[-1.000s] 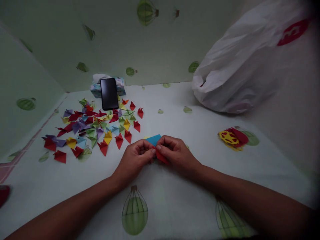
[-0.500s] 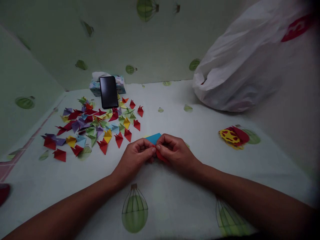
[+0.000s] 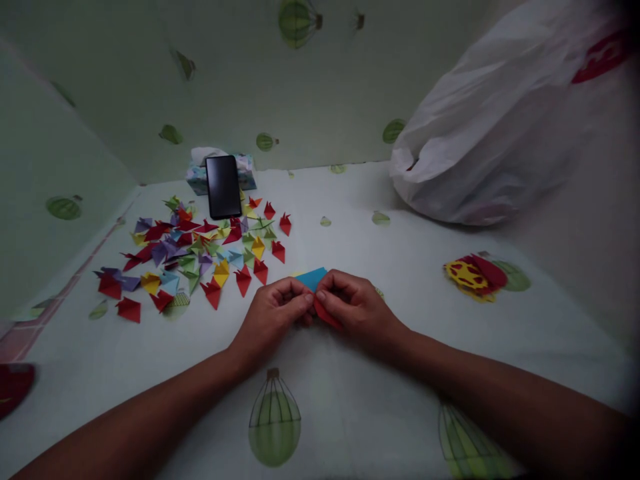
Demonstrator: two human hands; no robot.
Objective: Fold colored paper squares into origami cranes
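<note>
A small piece of red folded paper point(image 3: 327, 315) is pinched between my two hands at the middle of the surface. My left hand point(image 3: 281, 305) grips its left end with thumb and forefinger. On the other side my right hand point(image 3: 353, 303) is closed on the paper, and the fingers hide much of its shape. Just behind the hands lies blue paper point(image 3: 311, 277), with a yellow edge showing beside it. To the left spreads a group of small folded paper birds point(image 3: 211, 291) in red, yellow, green, purple and blue.
A black phone point(image 3: 223, 187) leans on a patterned tissue box point(image 3: 247, 171) behind the birds. At the back right stands a large white plastic bag point(image 3: 460, 167). Yellow and red paper cutouts point(image 3: 473, 275) lie to the right. A dark red object point(image 3: 15, 389) shows at the left edge.
The whole view has shifted slightly, so everything sits a little further right. Both hands stay closed on the red paper, with slightly more of it showing below the right fingers.
</note>
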